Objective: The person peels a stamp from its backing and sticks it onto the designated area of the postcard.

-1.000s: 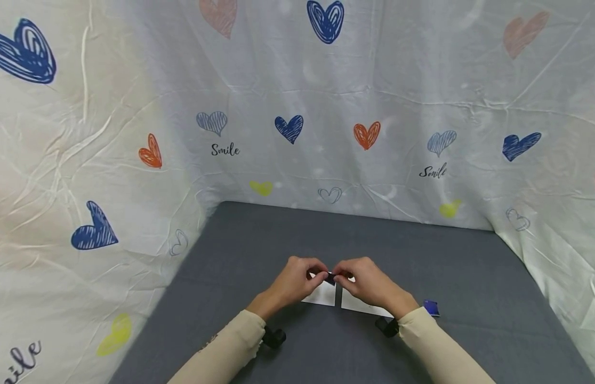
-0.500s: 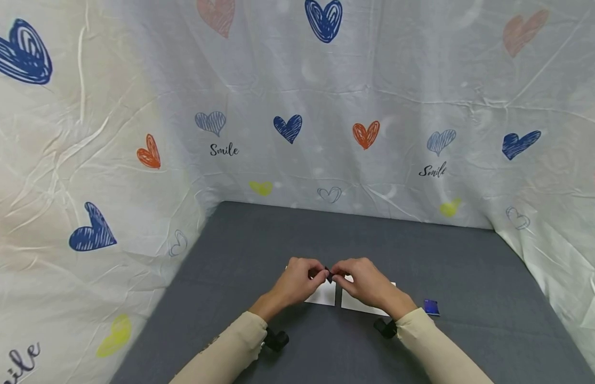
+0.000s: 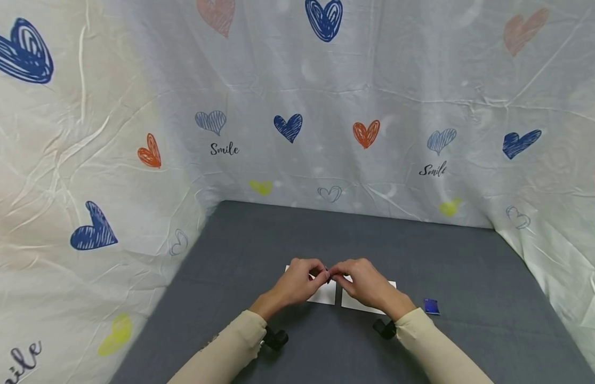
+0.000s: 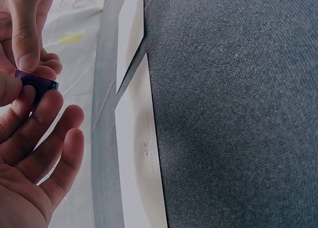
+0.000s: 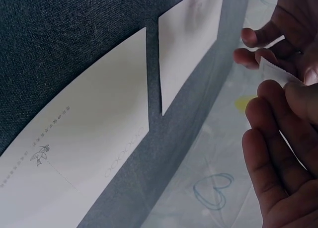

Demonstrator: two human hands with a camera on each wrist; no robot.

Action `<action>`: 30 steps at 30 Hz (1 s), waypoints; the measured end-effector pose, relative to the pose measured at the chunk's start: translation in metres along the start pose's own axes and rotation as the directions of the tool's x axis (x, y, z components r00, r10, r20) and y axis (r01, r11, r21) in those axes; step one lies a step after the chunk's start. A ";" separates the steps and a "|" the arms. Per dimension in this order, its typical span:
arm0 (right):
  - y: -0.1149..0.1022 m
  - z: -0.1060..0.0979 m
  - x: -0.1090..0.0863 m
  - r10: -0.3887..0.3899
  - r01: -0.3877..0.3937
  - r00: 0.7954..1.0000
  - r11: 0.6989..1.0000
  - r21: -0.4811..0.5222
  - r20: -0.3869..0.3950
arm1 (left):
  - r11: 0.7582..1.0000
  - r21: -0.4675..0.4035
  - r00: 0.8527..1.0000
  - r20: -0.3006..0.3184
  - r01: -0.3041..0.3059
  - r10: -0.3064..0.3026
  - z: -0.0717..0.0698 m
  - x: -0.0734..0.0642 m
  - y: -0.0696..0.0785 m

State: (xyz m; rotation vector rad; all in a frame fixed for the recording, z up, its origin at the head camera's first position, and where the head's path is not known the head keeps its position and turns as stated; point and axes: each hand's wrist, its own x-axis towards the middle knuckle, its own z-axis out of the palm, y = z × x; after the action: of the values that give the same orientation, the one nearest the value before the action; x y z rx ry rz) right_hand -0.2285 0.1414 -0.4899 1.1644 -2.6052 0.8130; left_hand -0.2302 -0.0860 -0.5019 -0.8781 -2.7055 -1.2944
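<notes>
The left forearm (image 3: 218, 349) and right forearm (image 3: 446, 349), both in pale sleeves (image 3: 247, 322), slant inward from the lower edge of the head view. The left hand (image 3: 297, 280) and right hand (image 3: 364, 280) meet in front of the body, backs upward, fingertips just beside each other. Both hands pinch with thumb and fingertips drawn together (the outer fingers (image 4: 72, 146), seen from the wrists, curve loosely clear of the pinch), and the wrists bend slightly inward.

A small dark-purple stamp (image 4: 45, 83), white-backed with toothed edges, is held off the worktop (image 3: 350, 352), pinched by both hands (image 3: 297, 281).
</notes>
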 end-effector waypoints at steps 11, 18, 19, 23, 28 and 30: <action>0.000 -0.002 0.001 -0.009 0.009 1.000 1.000 -0.005 -0.004 | 1.000 -0.023 1.000 0.024 -0.004 0.004 -0.002 0.000 -0.003; 0.000 -0.002 0.002 0.000 0.000 1.000 1.000 -0.013 0.002 | 1.000 -0.012 1.000 0.025 -0.018 0.018 -0.003 0.000 -0.003; 0.000 -0.002 0.002 0.004 -0.004 1.000 1.000 -0.014 0.005 | 1.000 -0.011 1.000 0.024 -0.020 0.021 -0.003 0.000 -0.003; -0.001 -0.003 0.002 0.020 -0.020 1.000 1.000 -0.006 0.018 | 0.999 -0.016 0.999 0.026 -0.031 0.031 -0.004 0.000 -0.004; -0.002 -0.003 0.001 0.025 -0.025 0.999 1.000 0.010 0.021 | 0.999 -0.037 0.998 0.039 -0.037 0.039 -0.003 -0.002 -0.005; -0.002 -0.002 0.001 0.023 -0.023 1.000 1.000 0.012 0.021 | 0.999 -0.036 0.998 0.040 -0.037 0.038 -0.003 -0.002 -0.005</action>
State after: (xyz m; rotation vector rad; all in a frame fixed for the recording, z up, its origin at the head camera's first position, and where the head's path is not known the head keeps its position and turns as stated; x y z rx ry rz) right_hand -0.2272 0.1405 -0.4874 1.1540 -2.6387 0.8270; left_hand -0.2315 -0.0918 -0.5041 -0.9644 -2.6910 -1.3350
